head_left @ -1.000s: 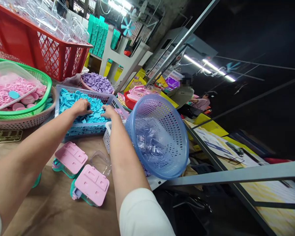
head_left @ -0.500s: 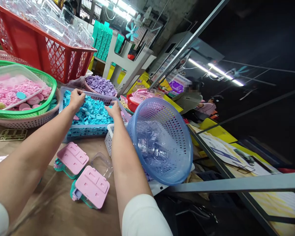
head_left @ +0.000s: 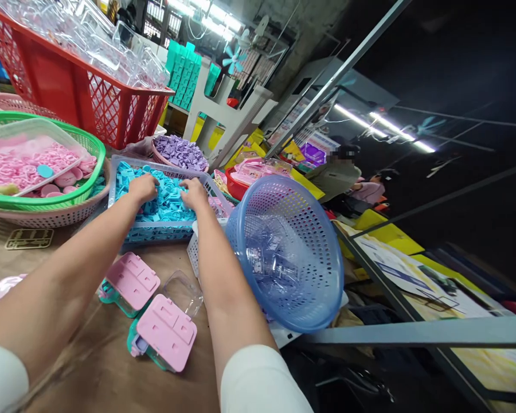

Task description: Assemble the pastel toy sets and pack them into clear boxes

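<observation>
Both my hands are in a clear plastic bin point(head_left: 163, 232) full of small bright-blue plastic pieces point(head_left: 172, 209). My left hand point(head_left: 143, 188) rests on the pieces left of the middle, its fingers curled down and the tips partly hidden; I cannot make out what they hold. My right hand point(head_left: 194, 194) is at the bin's right side, thumb and fingers apart, touching the blue pieces. On the table before the bin lie two small cases with pink lids and teal bodies, a rear case point(head_left: 133, 280) and a front case point(head_left: 167, 332). A clear plastic cover point(head_left: 184, 289) lies beside them.
A tilted blue basket point(head_left: 298, 304) with clear parts stands at right. Left are a green basket point(head_left: 98, 163) of pink parts and a red crate point(head_left: 60, 71) of clear parts. Purple pieces point(head_left: 180, 152) fill a basket behind the bin. A metal bar point(head_left: 413, 332) crosses at right.
My left hand has moved right and lower, into the blue pieces. My right hand has shifted slightly left within the bin. The camera view has shifted a little.
</observation>
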Tool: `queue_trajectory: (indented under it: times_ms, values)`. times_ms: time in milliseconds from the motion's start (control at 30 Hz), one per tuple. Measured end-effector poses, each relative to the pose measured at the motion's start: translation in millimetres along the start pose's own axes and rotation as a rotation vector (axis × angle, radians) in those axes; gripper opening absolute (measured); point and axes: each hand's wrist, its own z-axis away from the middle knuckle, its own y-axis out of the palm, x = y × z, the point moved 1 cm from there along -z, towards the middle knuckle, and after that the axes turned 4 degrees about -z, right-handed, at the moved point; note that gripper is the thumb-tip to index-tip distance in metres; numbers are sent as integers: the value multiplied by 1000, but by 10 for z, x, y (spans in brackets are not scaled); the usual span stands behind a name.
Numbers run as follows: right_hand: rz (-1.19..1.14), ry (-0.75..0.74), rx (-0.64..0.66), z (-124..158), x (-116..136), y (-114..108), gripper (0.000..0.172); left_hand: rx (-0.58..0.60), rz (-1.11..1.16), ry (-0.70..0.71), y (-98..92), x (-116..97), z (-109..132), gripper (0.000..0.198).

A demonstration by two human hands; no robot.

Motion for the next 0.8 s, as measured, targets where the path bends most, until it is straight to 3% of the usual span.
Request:
queue_trajectory:
  times_ms: [133,333,500,600,800]
  values:
    - [-115,-142,174,-50,99,139,47,59,-49,54,4,-19,25,41]
    - [-169,-46,113,-7,-109,9,35,53,-29,69,18,-14,47,28]
    - [-244,-27,305,13,-119,22,33,19,109,29,13,-6,13,15]
    - [-261,3,256,-6,-102,43,27,-13,239,-25,-19,-6,9,15]
    - [-388,6,20,-70,-96,-51,44,6,525,-68,-122,-80,53,33]
